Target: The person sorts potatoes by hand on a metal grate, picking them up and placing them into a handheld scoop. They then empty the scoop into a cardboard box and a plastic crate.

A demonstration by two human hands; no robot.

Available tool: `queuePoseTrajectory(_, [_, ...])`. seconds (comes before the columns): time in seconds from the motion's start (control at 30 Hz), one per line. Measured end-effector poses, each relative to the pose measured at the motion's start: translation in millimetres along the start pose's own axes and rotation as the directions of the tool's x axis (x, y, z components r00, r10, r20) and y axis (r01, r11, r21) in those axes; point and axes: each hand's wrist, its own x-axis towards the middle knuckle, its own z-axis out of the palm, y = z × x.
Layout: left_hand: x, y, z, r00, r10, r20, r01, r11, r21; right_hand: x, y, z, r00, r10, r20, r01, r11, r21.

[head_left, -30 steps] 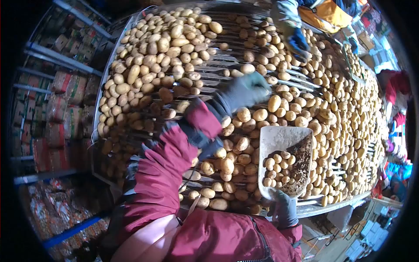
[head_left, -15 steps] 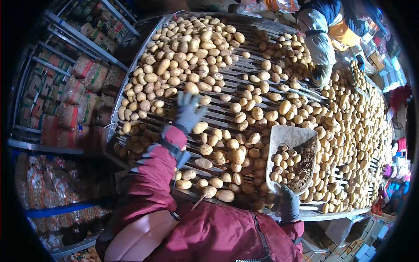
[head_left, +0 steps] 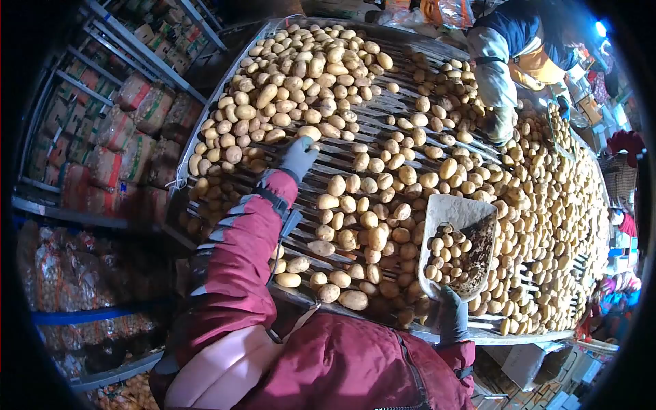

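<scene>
My left hand, in a grey glove, is over the slatted table with its fingers curled. A sliver of potato shows at its fingertips; most of it is hidden by the hand. Just beyond lies a larger potato, close against the fingers. My right hand, also gloved, is closed around the handle end of a worn white scoop. Several small potatoes lie in the scoop, whose inside is streaked with dirt. The scoop rests among the loose potatoes near the front edge.
A big heap of potatoes covers the far left; a denser spread fills the right side. Across the table a co-worker's sleeve reaches in. Racks of filled sacks stand at left.
My left hand has gone from spread fingers to a curled grip, moving slightly right and away from me. Loose potatoes beside it have shifted right. The scoop and right hand stay nearly still.
</scene>
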Motion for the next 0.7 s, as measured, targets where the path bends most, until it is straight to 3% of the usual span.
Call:
queuePoseTrajectory(0.03, [4, 0, 9, 1.000, 0.000, 0.017, 0.000, 1.000, -0.015, 1, -1, 0, 1.000, -0.018, 0.007, 0.018, 0.999, 0.035])
queuePoseTrajectory(0.07, [4, 0, 17, 0.996, 0.010, -0.088, -0.004, 0.998, 0.067, 3, 1, 3, 1.000, -0.022, 0.006, 0.021, 0.999, 0.033])
queuePoseTrajectory(0.1, [6, -5, 17, 0.996, 0.011, -0.090, -0.005, 0.998, 0.067, 5, 5, 7, 0.996, -0.075, -0.044, 0.078, 0.995, 0.059])
queuePoseTrajectory(0.17, [12, -14, 18, 0.998, -0.052, 0.031, 0.055, 0.991, -0.119, 8, 8, 6, 0.987, -0.131, -0.096, 0.139, 0.986, 0.086])
queuePoseTrajectory(0.2, [15, -11, 24, 0.999, -0.043, 0.033, 0.047, 0.991, -0.123, 7, 3, 3, 0.985, -0.168, -0.045, 0.168, 0.986, -0.006])
queuePoseTrajectory(0.27, [14, -7, 42, 0.994, 0.111, -0.009, -0.106, 0.920, -0.377, 1, -5, 2, 0.980, -0.199, 0.002, 0.198, 0.976, -0.095])
queuePoseTrajectory(0.3, [3, 24, 27, 0.996, 0.005, 0.093, 0.022, 0.957, -0.290, -17, -25, 16, 0.995, -0.099, -0.020, 0.096, 0.988, -0.118])
queuePoseTrajectory(0.33, [-4, 32, 33, 1.000, 0.025, 0.014, -0.023, 0.989, -0.148, -26, -36, 24, 0.999, 0.000, -0.044, -0.006, 0.990, -0.141])
queuePoseTrajectory(0.37, [-4, 38, 37, 0.996, 0.062, -0.065, -0.062, 0.998, -0.003, -15, -23, 14, 0.999, -0.002, -0.046, -0.005, 0.990, -0.142])
queuePoseTrajectory(0.43, [-1, 39, 37, 0.996, 0.093, 0.007, -0.093, 0.995, 0.024, 13, 16, -14, 0.948, -0.317, -0.006, 0.305, 0.919, -0.249])
queuePoseTrajectory(0.47, [-3, 37, 36, 0.991, 0.113, 0.078, -0.118, 0.991, 0.058, 10, 18, -13, 0.951, -0.310, -0.012, 0.298, 0.922, -0.247])
queuePoseTrajectory(0.5, [-6, 34, 40, 0.990, 0.111, 0.083, -0.116, 0.991, 0.063, 7, 15, -7, 0.975, -0.222, -0.021, 0.218, 0.969, -0.116])
queuePoseTrajectory(0.53, [-6, 33, 46, 0.962, 0.249, 0.111, -0.261, 0.959, 0.111, 4, 9, 0, 0.990, -0.137, -0.016, 0.137, 0.990, 0.018])
queuePoseTrajectory(0.6, [-5, 37, 46, 0.874, 0.443, 0.200, -0.475, 0.866, 0.155, -12, -13, 16, 0.998, -0.067, -0.024, 0.067, 0.998, 0.007])
queuePoseTrajectory(0.7, [29, 20, 90, 0.883, 0.439, 0.168, -0.453, 0.890, 0.056, -17, -22, 18, 0.999, 0.002, -0.053, -0.004, 1.000, -0.028])
